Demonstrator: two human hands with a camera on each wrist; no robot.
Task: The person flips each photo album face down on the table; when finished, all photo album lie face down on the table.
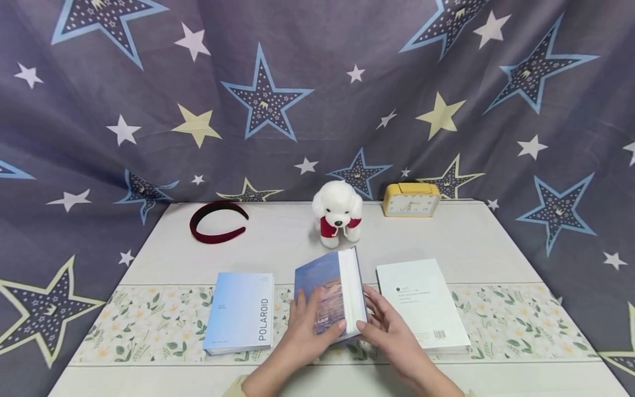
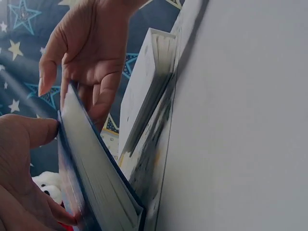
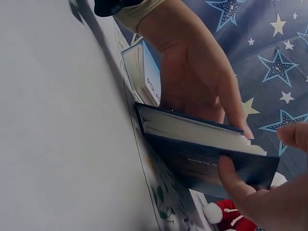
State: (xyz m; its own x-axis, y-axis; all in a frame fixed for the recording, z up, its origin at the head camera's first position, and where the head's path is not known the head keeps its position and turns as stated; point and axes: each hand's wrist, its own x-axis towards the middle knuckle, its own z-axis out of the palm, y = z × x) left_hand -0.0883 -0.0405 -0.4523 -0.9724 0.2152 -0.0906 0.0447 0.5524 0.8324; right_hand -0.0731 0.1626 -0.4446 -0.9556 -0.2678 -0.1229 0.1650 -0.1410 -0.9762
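A photo album [image 1: 319,281] with a sea-and-sky cover is tilted up off the table at the front middle, its white page edges facing right. My left hand [image 1: 305,325] grips it from the left, fingers spread over the picture cover and thumb by the lower edge. From the right, my right hand [image 1: 389,325] holds the dark far cover, with the thumb at the bottom corner and fingers partly hidden behind. In the left wrist view, the album [image 2: 98,163] shows its page block between two dark blue covers. The right wrist view shows lettering on the album's [image 3: 192,159] cover.
A light blue POLAROID album [image 1: 240,311] lies left of the hands, a white book [image 1: 421,303] right. Behind stand a white plush dog [image 1: 338,207] in red and a yellow clock [image 1: 412,199]. A dark red headband [image 1: 215,238] lies back left. A star-patterned curtain [image 1: 317,110] hangs behind.
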